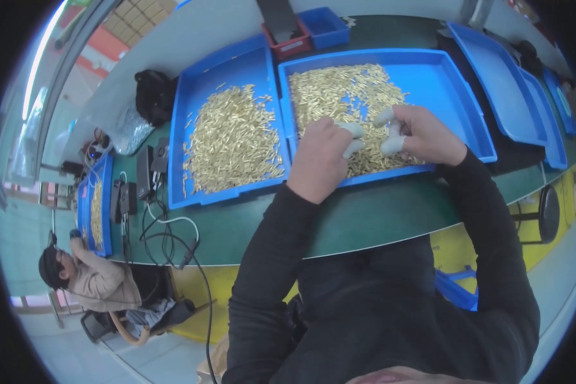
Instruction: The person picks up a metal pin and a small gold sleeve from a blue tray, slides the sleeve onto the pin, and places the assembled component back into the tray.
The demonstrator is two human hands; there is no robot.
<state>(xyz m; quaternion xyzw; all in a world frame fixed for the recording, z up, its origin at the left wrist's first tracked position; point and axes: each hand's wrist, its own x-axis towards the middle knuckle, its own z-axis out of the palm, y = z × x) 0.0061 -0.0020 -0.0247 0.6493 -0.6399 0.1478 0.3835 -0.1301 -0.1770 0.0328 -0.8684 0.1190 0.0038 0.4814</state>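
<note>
Brass-coloured pieces (336, 89), small and slender, lie loose in the right-hand blue tray (429, 70) on the green table (249, 224). A second batch (233, 141) lies in the adjoining left-hand blue tray (237, 61). In the head view, the left hand (320, 157) and right hand (429, 134) are over the near part of the right-hand tray, facing each other. Pale covers (393, 145) sheathe several fingertips of both hands.

State of fingers: the left fingers are bent inward; the right thumb and forefinger stand apart in a loose arch. Whether either set grasps a piece cannot be told at this size.

Handling notes, by judgement:
- Use light fingertip pressure; the pieces look smooth and likely to roll or slip.
- Keep the covers fully seated, as a loose one would dull the touch.
- Work low over the tray, inside its near rim, so that a dropped piece lands among the others.
- Spread the pile thinly where pieces overlap, so that each can be seen singly.
- Avoid sweeping across the wall between the trays, which could mix the two batches.
- Keep the sleeves (486, 198) off the pieces.
</note>
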